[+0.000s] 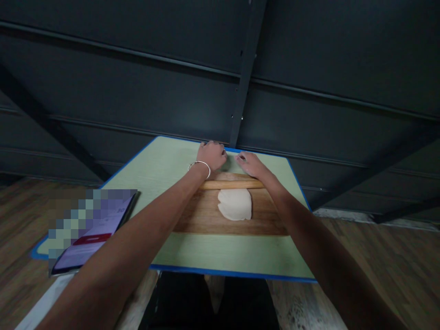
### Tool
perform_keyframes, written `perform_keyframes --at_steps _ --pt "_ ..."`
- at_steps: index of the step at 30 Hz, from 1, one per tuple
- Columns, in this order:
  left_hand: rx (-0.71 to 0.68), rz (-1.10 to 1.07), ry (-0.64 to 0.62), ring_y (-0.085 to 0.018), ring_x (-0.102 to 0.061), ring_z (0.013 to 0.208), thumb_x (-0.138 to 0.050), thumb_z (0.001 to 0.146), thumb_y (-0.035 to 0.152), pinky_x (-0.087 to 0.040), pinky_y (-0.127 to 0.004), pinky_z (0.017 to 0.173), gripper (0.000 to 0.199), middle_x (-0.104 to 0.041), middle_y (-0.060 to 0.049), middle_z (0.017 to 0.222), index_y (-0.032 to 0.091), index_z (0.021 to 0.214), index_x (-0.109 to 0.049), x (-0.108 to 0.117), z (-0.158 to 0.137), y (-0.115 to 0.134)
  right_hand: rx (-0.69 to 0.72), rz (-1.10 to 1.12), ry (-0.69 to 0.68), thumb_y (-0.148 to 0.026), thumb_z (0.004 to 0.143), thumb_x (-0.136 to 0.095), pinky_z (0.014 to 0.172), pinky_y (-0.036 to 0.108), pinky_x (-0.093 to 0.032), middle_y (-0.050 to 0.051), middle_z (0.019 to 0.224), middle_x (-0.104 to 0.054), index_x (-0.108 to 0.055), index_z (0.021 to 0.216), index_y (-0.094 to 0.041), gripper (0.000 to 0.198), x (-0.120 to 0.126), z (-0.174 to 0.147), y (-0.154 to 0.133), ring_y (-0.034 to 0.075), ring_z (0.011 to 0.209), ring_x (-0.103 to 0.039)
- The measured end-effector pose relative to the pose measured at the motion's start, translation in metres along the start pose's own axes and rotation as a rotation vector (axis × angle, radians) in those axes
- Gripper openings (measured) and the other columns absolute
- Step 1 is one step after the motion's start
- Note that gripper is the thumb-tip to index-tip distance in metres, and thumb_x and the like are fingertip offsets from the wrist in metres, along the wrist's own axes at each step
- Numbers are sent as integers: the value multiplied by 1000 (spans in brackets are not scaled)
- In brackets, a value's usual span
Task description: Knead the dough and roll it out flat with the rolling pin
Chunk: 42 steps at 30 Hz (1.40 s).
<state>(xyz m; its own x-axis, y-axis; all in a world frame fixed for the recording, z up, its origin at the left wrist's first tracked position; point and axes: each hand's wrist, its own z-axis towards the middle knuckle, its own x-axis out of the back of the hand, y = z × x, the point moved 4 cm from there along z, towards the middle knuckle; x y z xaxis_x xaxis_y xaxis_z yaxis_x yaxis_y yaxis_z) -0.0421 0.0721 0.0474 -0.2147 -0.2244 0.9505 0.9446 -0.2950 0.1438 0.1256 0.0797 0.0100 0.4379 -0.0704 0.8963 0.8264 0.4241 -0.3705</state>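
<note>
A wooden rolling pin lies crosswise on a brown wooden board, along the far edge of a flattened piece of white dough. My left hand is just beyond the pin's left part, its fingers curled in and a bangle on the wrist. Beyond the right part is my right hand, also with curled fingers. White traces show on the fingertips. Nothing shows inside either hand. Both wrists cross over the pin's ends and hide them; whether they press on it I cannot tell.
The board rests on a pale green table with a blue edge. A tablet-like screen, partly blurred out, stands at the left, close to my left forearm. Dark metal panels rise behind the table. Wood-look flooring surrounds it.
</note>
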Motion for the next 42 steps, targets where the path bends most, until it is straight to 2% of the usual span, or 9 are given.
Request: perform_keyframes --at_steps 10,15,23,28,32,36,39,42 --pt "-104 51 69 -31 -68 100 -41 94 31 -47 -42 90 41 -75 -18 105 14 101 -79 9 -7 5 14 67 85 -35 104 -50 86 27 -44 10 101 -75 -73 99 -14 32 5 -10 -4 19 91 -65" --pt "-189 91 124 -30 -68 98 -42 93 29 -47 -41 86 40 -76 -17 101 14 95 -79 14 -12 11 37 42 106 -34 104 -50 80 26 -42 9 95 -74 -73 95 -14 32 10 -15 -10 18 87 -64" --pt "-288 106 161 -29 -68 96 -44 90 28 -45 -42 84 38 -76 -17 96 14 90 -79 20 -20 19 47 3 118 -35 104 -48 82 27 -40 9 97 -73 -73 95 -14 33 11 -19 -12 19 89 -62" --pt "-262 93 134 -28 -69 94 -43 92 32 -45 -39 81 41 -77 -15 97 16 92 -81 23 -26 22 50 11 119 -36 104 -50 78 27 -40 9 94 -73 -72 93 -14 34 12 -22 -13 19 86 -62" --pt "-182 60 97 -29 -70 91 -41 95 38 -46 -39 78 45 -77 -15 95 18 94 -82 25 -28 20 45 2 129 -36 103 -50 77 27 -40 8 94 -73 -72 92 -14 32 14 -23 -14 18 86 -62" --pt "-114 28 69 -29 -70 96 -41 96 40 -47 -38 81 46 -77 -15 98 20 96 -82 33 -30 22 57 -21 135 -34 103 -50 80 28 -41 9 93 -73 -72 91 -14 32 13 -24 -16 19 85 -62" --pt "-96 24 23 -30 -69 101 -40 97 42 -48 -39 85 46 -76 -15 103 20 97 -81 38 -41 29 85 -19 110 -31 102 -52 83 29 -42 10 99 -73 -71 93 -14 27 10 -25 -17 20 89 -62" --pt "-48 29 -52 -31 -70 102 -37 99 48 -49 -40 87 51 -76 -16 103 21 99 -80 34 -61 33 113 -33 84 -28 100 -55 87 29 -42 11 103 -73 -71 96 -14 22 6 -25 -16 21 95 -62"
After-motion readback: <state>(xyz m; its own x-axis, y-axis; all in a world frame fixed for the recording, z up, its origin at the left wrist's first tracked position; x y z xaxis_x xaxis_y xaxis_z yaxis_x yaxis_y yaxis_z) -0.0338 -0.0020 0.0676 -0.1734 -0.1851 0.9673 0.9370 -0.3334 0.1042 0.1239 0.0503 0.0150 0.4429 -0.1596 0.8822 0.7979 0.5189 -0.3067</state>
